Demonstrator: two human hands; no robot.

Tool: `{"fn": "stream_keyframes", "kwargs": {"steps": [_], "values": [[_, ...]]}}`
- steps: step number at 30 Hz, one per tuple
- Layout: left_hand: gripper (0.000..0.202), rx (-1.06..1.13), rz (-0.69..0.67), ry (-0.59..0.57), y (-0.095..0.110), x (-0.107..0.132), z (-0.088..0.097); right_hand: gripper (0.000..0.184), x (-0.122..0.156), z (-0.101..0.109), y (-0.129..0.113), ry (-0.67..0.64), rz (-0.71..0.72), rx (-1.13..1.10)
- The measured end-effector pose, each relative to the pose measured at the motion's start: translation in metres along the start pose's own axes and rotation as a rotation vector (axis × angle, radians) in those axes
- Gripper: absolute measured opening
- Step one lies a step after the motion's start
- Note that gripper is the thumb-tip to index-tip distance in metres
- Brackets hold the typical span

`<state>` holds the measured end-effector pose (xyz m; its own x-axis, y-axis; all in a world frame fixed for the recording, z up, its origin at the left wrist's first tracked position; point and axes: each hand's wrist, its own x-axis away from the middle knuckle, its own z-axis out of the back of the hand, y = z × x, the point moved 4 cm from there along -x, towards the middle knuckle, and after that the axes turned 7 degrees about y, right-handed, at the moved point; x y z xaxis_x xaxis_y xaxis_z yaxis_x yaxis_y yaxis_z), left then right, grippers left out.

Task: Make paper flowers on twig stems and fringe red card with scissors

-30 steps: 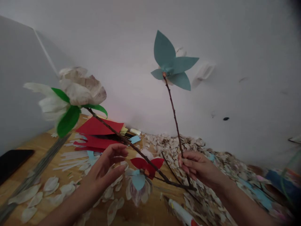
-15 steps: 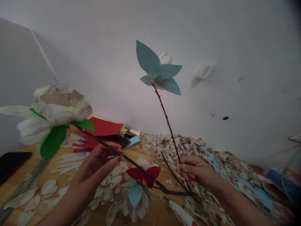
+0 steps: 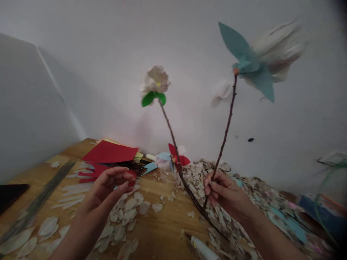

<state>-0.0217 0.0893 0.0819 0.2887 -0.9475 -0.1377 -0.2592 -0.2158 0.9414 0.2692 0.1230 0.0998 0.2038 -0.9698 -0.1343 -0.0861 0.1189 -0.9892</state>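
Upright — paper-flower twig [image 3: 224, 124] in right hand [image 3: 226, 193]

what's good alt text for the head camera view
A right hand holds up two twig stems, one topped with a white paper flower, the other with blue-green paper leaves. An open left hand hovers over a wooden table scattered with paper petals and red paper.

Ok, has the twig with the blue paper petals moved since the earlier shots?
Yes. The twig has swung right: its top, once well left of the black wall mark, now sits just left of and above it.
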Motion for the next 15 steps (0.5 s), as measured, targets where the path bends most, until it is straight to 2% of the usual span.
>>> {"fn": "stream_keyframes", "kwargs": {"steps": [5, 9, 12, 15], "values": [[0.028, -0.029, -0.014, -0.049, -0.007, 0.001, 0.002, 0.022, -0.011, -0.010, -0.007, -0.016, 0.131, 0.143], [0.028, -0.043, -0.011, -0.061, -0.011, 0.000, 0.000, 0.025, -0.034, -0.021, 0.005, -0.015, 0.191, 0.335], [0.030, -0.048, -0.010, -0.062, -0.015, -0.007, -0.012, 0.020, -0.058, -0.026, 0.023, 0.023, 0.217, 0.507], [0.034, -0.052, -0.075, -0.100, -0.018, -0.023, -0.034, 0.017, -0.082, -0.028, 0.042, 0.104, 0.230, 0.687]]}}
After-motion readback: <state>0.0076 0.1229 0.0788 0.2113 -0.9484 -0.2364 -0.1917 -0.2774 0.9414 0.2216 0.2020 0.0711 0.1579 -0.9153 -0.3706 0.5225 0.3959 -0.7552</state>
